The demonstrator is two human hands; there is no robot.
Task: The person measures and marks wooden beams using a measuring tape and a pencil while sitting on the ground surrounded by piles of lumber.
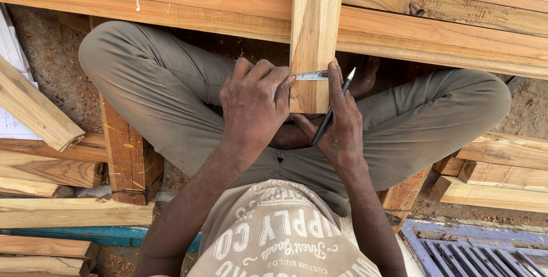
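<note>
I sit cross-legged on the ground with a pale wooden plank (314, 20) running from my lap away over longer boards. My left hand (254, 103) is closed on the near end of this plank and pins a measuring tape (312, 75) across its face. My right hand (341, 120) rests against the plank's right edge and holds a dark pen (333, 107), tip pointing up beside the tape's end.
Long planks (434, 23) lie crosswise beyond my knees. Short timber offcuts (35, 111) are stacked at the left, more boards (502, 168) at the right. A reddish wood block (127, 157) sits under my left leg. A blue grated frame (474, 248) lies at bottom right.
</note>
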